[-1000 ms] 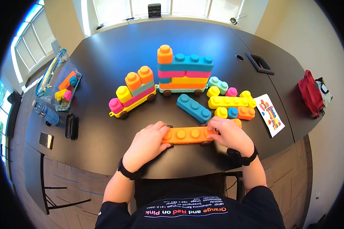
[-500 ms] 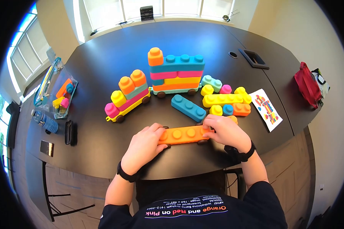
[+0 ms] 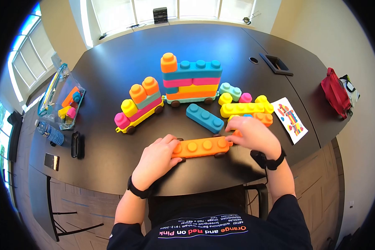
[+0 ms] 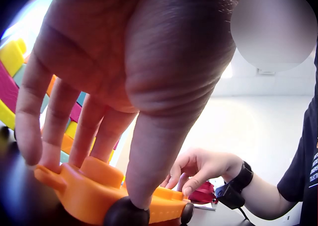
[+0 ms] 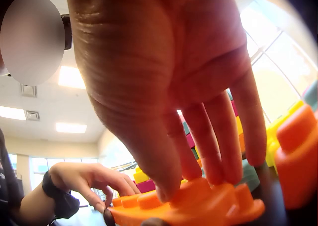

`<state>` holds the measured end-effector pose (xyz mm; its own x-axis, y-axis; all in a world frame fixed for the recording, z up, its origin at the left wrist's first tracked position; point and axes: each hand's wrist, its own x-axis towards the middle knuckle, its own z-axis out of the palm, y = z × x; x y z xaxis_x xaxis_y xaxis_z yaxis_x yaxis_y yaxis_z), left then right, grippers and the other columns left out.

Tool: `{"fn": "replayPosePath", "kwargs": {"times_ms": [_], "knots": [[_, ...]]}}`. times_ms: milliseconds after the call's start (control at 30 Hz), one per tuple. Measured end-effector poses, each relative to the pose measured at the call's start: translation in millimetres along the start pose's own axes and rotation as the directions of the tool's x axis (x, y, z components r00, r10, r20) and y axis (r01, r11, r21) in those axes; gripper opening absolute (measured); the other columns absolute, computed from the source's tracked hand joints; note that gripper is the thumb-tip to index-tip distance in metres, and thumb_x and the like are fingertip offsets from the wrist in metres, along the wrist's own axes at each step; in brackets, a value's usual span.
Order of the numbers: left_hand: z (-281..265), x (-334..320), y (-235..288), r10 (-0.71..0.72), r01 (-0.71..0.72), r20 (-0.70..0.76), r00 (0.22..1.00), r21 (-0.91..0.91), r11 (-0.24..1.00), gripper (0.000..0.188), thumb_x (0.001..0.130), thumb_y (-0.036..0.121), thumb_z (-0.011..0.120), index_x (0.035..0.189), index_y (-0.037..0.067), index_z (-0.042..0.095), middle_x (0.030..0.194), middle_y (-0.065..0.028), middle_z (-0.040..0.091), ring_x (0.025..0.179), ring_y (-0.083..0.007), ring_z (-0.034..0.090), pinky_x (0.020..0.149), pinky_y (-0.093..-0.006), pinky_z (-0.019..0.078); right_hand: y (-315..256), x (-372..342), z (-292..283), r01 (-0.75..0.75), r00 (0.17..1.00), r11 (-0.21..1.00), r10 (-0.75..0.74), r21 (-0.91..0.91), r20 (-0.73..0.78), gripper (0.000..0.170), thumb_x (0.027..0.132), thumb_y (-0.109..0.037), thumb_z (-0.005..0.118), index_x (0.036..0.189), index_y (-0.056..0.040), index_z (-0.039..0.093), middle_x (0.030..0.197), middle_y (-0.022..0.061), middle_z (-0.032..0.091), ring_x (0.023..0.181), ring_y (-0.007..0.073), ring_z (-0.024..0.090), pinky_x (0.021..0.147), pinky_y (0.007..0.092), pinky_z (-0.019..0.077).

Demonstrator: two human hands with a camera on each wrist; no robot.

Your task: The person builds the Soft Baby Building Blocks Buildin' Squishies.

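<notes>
An orange wheeled base (image 3: 200, 147) with a row of studs and dark wheels stands near the table's front edge. My left hand (image 3: 155, 157) grips its left end, the thumb on the near side by a wheel (image 4: 126, 212) and the fingers on the far side. My right hand (image 3: 256, 135) is over the right end, fingers fairly straight and fingertips close to the end hook (image 5: 251, 208). It partly covers the loose bricks behind it, among them an orange brick (image 3: 263, 119). A long blue brick (image 3: 205, 118) lies just beyond the base.
Farther back stand a tall block wagon (image 3: 193, 88) and a stepped, yellow-based wagon (image 3: 148, 111). Yellow bricks (image 3: 243, 109) lie right, beside a printed sheet (image 3: 290, 121). A clear bag of bricks (image 3: 62, 98), water bottle (image 3: 50, 133) and black case (image 3: 76, 144) are left; a red bag (image 3: 335, 93) sits far right.
My right hand has loosened from the base's right end and shifted slightly right, uncovering the end hook. The left hand stays on the left end. The head view has turned a little.
</notes>
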<state>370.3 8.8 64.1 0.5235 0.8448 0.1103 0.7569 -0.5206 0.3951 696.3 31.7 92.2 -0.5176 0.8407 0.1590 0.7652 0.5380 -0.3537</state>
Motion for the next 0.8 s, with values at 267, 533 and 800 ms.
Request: {"fn": "replayPosePath", "kwargs": {"times_ms": [267, 533, 800], "knots": [[0.6, -0.4, -0.4, 0.009, -0.009, -0.009, 1.0, 0.0, 1.0, 0.044, 0.08, 0.018, 0.087, 0.117, 0.004, 0.069, 0.123, -0.0099, 0.067, 0.111, -0.0342, 0.067, 0.094, -0.0418, 0.0555, 23.8, 46.4, 2.5, 0.012, 0.999, 0.987, -0.005, -0.162, 0.043, 0.031, 0.087, -0.031, 0.082, 0.101, -0.0048, 0.073, 0.095, 0.0125, 0.072, 0.094, 0.0342, 0.07, 0.083, 0.0442, 0.0554], [-3.1, -1.1, -4.5, -0.032, 0.028, -0.039, 0.999, -0.104, 0.994, 0.067, 0.082, 0.026, 0.088, 0.137, 0.003, 0.059, 0.126, -0.0152, 0.065, 0.117, -0.0371, 0.064, 0.098, -0.0428, 0.0542, 20.5, 56.1, 20.8, 0.046, 0.999, 0.966, -0.039, -0.255, 0.035, 0.029, 0.091, -0.028, 0.077, 0.101, -0.0023, 0.067, 0.094, 0.0156, 0.07, 0.09, 0.0376, 0.07, 0.08, 0.0474, 0.0567], [-25.9, -3.4, -3.0, -0.009, -0.078, -0.38, 0.925, -0.212, 0.974, 0.074, 0.086, 0.018, 0.086, 0.151, 0.007, 0.053, 0.144, -0.0179, 0.059, 0.124, -0.0368, 0.061, 0.104, -0.0431, 0.0515, -26.5, 27.9, -0.4, 0.225, 0.973, 0.957, -0.21, 0.181, -0.097, 0.024, 0.093, -0.014, 0.075, 0.111, -0.0029, 0.063, 0.105, 0.016, 0.067, 0.093, 0.04, 0.068, 0.079, 0.0466, 0.0561]]}}
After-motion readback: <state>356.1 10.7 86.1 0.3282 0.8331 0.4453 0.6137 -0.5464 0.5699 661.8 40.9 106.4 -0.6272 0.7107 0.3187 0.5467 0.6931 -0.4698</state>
